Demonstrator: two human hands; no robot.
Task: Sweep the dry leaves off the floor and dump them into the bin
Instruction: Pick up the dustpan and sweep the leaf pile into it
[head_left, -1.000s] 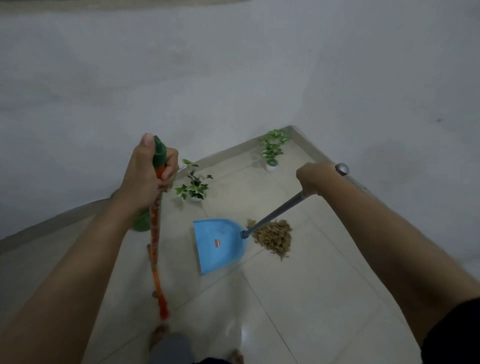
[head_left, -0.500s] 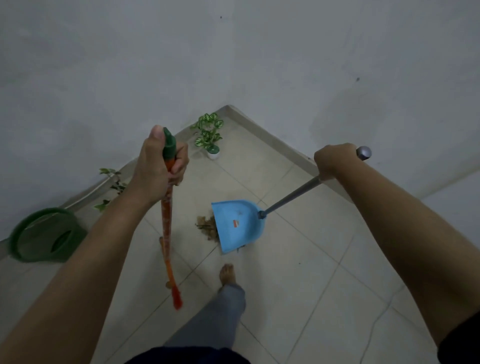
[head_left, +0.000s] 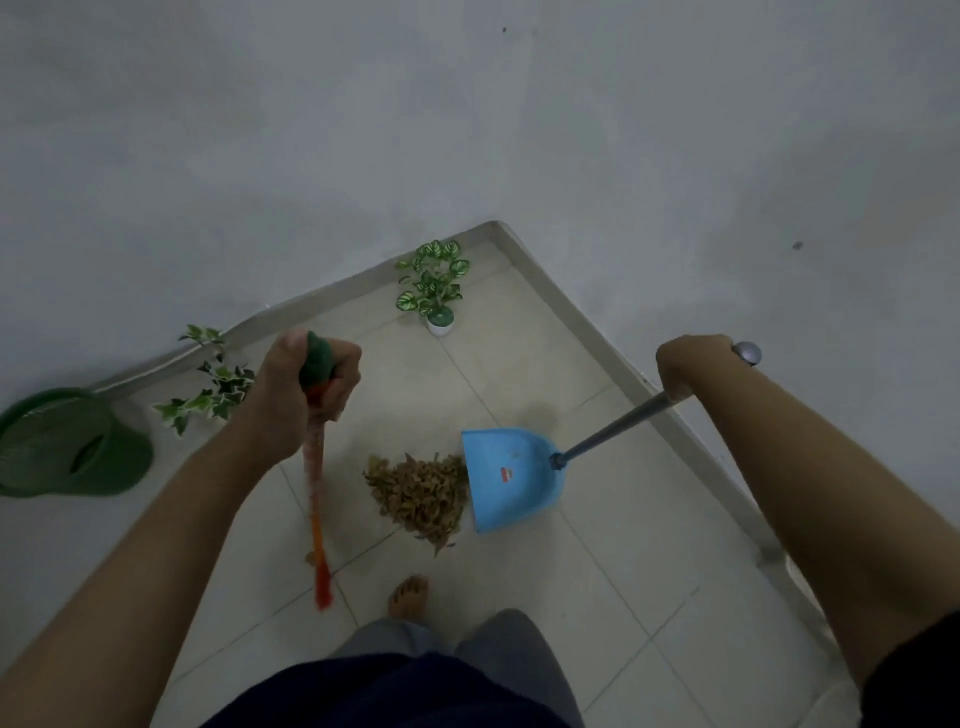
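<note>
A pile of dry brown leaves (head_left: 420, 493) lies on the tiled floor in the room's corner. Right beside it, touching its right side, sits a blue dustpan (head_left: 511, 478) on a long grey handle. My right hand (head_left: 688, 366) grips the top of that handle. My left hand (head_left: 304, 389) is closed around the green top of an orange broom (head_left: 317, 499), whose lower end hangs just left of the leaves. A green bin (head_left: 72, 447) lies at the far left by the wall.
A small potted plant (head_left: 435, 288) stands in the corner behind the leaves. An ivy plant (head_left: 210, 389) stands along the left wall between the bin and my left hand. My bare foot (head_left: 409, 595) is on the tiles just below the pile. Walls close in left and right.
The dustpan has shifted from the left of the leaf pile over it to its right side. The view has swung, bringing the bin into sight at the left.
</note>
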